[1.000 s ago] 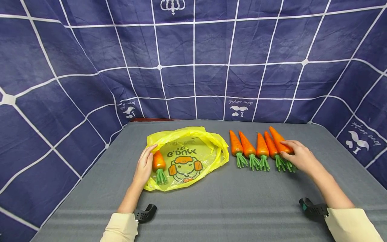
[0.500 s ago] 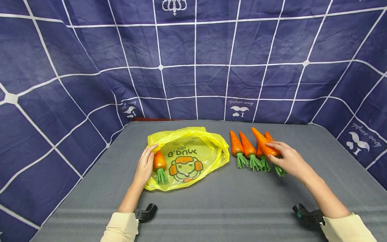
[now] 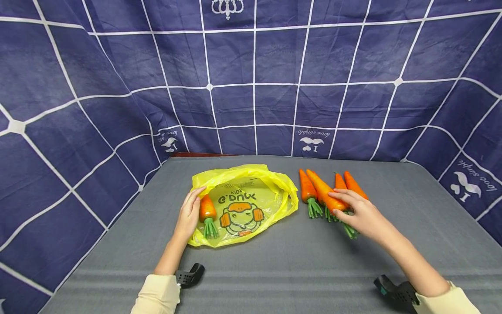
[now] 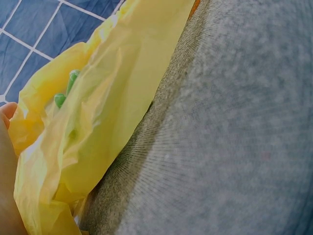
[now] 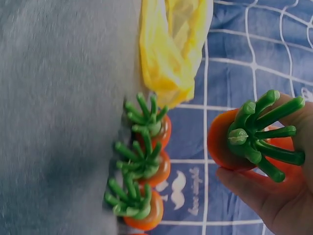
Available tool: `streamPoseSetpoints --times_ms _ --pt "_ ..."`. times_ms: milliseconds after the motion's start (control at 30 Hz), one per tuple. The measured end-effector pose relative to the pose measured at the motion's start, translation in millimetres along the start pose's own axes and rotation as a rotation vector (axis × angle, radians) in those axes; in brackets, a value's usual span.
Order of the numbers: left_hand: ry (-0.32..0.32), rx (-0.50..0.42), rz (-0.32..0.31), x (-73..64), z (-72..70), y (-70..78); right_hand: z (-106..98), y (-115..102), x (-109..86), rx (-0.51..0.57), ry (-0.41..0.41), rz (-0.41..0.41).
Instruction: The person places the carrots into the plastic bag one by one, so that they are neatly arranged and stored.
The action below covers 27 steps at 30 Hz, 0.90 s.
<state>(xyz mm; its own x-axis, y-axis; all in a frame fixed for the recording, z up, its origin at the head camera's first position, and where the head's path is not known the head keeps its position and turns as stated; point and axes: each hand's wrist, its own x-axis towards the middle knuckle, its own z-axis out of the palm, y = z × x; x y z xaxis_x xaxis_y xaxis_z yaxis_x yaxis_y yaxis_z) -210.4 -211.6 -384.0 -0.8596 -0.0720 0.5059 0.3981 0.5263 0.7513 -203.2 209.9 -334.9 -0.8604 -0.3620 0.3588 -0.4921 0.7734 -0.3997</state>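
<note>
Carrot [image 3: 322, 188], pinched between thumb and fingers of the right hand [image 3: 364, 214], hangs above other carrots [image 3: 308, 186]; carried low, it could knock them askew. The left hand [image 3: 186, 221] touches a yellow bag [image 3: 235, 173] (grip unclear), whose slack mouth might sag inward.

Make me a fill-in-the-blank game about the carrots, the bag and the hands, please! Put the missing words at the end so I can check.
1. The plastic bag is coloured ____.
2. The number of carrots showing inside the bag is ____.
3. The hand gripping the lifted carrot is the person's ____ one.
4. The stalks on the lifted carrot are coloured ____.

Missing words: yellow; one; right; green.
</note>
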Motion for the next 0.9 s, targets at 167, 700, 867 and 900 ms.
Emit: streamPoseSetpoints --times_ms 167,700,867,900 --pt "-0.003 -0.004 -0.008 -0.4 -0.5 0.3 5.1 -12.8 -2.8 0.017 -0.025 -0.027" --pt "-0.017 -0.008 -0.023 -0.3 -1.8 1.7 32.4 -41.6 -3.7 0.069 -0.112 -0.065" --pt "-0.024 -0.017 -0.013 -0.8 -1.1 1.3 40.8 -48.7 0.5 0.097 -0.15 -0.068" --pt "-0.026 -0.021 -0.011 -0.9 -1.0 1.3 42.6 -50.3 1.7 0.1 -0.153 -0.073"
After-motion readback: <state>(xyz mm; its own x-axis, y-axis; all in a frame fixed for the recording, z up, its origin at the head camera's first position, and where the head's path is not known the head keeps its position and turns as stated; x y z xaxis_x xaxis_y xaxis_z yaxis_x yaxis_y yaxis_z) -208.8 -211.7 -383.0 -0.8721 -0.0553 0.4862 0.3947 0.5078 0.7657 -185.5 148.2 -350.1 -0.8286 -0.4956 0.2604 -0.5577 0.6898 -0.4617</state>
